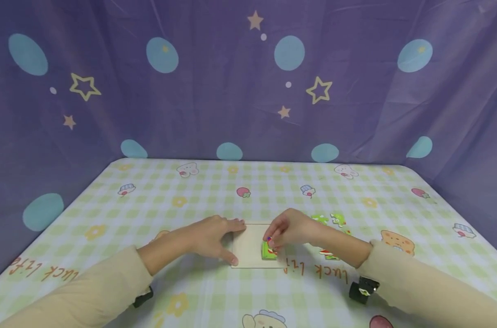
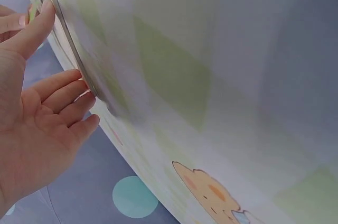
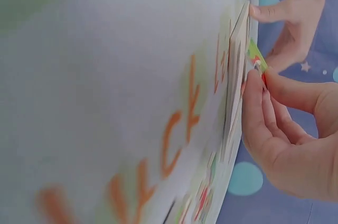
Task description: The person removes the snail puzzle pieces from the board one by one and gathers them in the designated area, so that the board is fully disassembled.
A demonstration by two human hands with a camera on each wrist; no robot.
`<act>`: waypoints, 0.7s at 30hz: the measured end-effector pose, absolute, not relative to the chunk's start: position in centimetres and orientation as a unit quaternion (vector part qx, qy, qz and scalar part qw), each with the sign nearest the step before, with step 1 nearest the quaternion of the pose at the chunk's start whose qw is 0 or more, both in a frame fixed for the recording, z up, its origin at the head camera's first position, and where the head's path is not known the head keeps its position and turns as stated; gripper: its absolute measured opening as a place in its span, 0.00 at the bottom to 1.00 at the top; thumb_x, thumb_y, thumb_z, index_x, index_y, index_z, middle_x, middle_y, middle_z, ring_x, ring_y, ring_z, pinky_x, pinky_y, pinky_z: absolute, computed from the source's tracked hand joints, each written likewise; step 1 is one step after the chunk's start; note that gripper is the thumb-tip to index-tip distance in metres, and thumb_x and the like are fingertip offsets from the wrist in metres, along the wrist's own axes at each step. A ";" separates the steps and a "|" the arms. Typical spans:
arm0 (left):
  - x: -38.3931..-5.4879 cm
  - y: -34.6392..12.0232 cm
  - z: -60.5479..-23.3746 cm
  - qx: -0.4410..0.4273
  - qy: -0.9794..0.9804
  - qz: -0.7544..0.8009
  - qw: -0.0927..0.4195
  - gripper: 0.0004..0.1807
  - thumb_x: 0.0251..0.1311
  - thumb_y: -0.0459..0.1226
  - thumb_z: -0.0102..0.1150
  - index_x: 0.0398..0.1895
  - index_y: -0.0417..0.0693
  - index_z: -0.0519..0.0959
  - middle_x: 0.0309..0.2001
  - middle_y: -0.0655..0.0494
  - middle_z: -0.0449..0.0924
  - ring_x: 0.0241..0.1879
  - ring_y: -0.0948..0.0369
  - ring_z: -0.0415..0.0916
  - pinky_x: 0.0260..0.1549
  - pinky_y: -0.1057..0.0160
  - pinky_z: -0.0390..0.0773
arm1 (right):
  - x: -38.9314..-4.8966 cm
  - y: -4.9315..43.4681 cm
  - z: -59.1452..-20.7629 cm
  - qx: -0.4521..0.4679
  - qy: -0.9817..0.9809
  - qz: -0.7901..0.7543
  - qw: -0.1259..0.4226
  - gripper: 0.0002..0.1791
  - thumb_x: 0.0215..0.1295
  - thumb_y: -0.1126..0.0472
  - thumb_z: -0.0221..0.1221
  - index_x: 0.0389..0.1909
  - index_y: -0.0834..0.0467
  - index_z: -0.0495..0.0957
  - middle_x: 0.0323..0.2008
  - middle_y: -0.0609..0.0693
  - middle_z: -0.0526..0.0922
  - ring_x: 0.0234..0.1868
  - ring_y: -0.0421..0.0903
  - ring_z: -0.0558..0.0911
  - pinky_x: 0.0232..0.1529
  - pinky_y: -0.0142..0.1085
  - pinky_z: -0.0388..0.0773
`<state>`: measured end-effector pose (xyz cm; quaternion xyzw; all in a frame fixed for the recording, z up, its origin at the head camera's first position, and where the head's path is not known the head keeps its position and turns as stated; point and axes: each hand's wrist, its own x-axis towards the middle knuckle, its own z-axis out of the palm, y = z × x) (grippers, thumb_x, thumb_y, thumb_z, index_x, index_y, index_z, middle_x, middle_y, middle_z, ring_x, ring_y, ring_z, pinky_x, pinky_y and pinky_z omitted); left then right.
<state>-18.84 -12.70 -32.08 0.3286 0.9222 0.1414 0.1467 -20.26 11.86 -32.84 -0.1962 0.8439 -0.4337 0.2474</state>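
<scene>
A flat, pale wooden board (image 1: 247, 248) with a thin raised rim lies on the table in front of me. My left hand (image 1: 211, 237) spreads over its left side, thumb at the near corner and fingers at the far one. In the left wrist view the fingertips touch the board's edge (image 2: 72, 42). Thumb and fingers of my right hand (image 1: 292, 228) pinch a green and red puzzle piece (image 3: 255, 55) over the board's right half. That hand covers part of the piece.
Several loose green and red puzzle pieces (image 1: 337, 220) lie right of the board, partly behind the right forearm. A checked cloth (image 1: 207, 291) with printed cartoons covers the table. Behind it hangs a purple curtain (image 1: 215, 105) with stars and blue spots.
</scene>
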 end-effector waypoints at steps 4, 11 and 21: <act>-18.9 -12.7 -32.1 0.324 0.923 0.144 0.149 0.45 0.46 0.52 0.72 0.67 0.41 0.68 0.70 0.45 0.65 0.71 0.49 0.61 0.71 0.50 0.63 | -20.1 13.5 -32.9 -0.187 0.829 -0.455 0.265 0.08 0.54 0.69 0.67 0.35 0.67 0.84 0.24 0.52 0.88 0.24 0.39 0.84 0.35 0.33 0.84; -18.7 -12.5 -32.0 0.304 0.924 0.142 0.181 0.46 0.51 0.53 0.68 0.71 0.43 0.63 0.74 0.49 0.57 0.75 0.53 0.53 0.74 0.50 0.55 | -19.8 15.9 -32.8 -0.191 0.828 -0.451 0.273 0.10 0.54 0.68 0.67 0.37 0.68 0.84 0.26 0.54 0.88 0.25 0.40 0.84 0.37 0.34 0.84; -18.0 -12.2 -31.6 0.293 0.937 0.099 0.162 0.43 0.51 0.54 0.68 0.70 0.50 0.65 0.73 0.54 0.60 0.74 0.50 0.56 0.73 0.49 0.59 | -19.4 18.4 -32.5 -0.221 0.859 -0.402 0.228 0.07 0.53 0.66 0.68 0.34 0.62 0.86 0.30 0.54 0.88 0.31 0.40 0.83 0.33 0.30 0.82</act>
